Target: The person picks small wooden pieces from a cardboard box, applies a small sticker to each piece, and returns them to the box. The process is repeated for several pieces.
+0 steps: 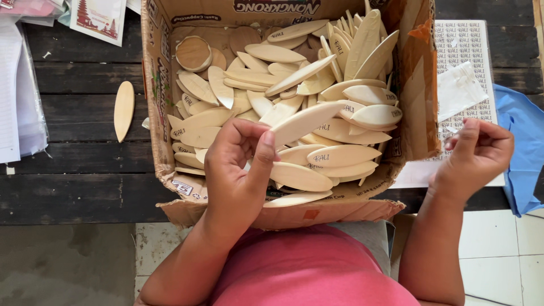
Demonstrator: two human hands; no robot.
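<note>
Two hands: both the person's own, bare, working over a cardboard box (pixel 164 113) of small surfboard-shaped wooden blanks
Far left: stack of papers in a plastic sleeve (pixel 22 85) at the edge of the dark plank table (pixel 79 170)
Loose blank: one surfboard-shaped wooden piece (pixel 124 110) lies alone on the planks, just beside the box's left wall, apart from the pile
Box contents: heap of pale blanks (pixel 266 73), flat at left, stacked on edge at upper right; some carry short lettering; one round wooden disc (pixel 193 53) at upper left
Left hand: left hand (pixel 238 170) over the box front, thumb and fingers pinching the near tip of one held blank (pixel 306 122), which slants up to the right above the pile
Right hand: right hand (pixel 476 153) outside the box's right wall, fingers curled in, fingertips pressed on something small; cannot tell what, possibly a sticker
Sticker sheet: white sheet with rows of small printed labels (pixel 462 51) flat on the table right of the box, one corner of its cover peeled up
Far right: blue cloth (pixel 527 153) at table edge
Handling judgement: keep the pinch near the blank's tip so its broad face stays free; hold it steady and level; bring the right fingertips square to the face to avoid a skewed placement
</note>
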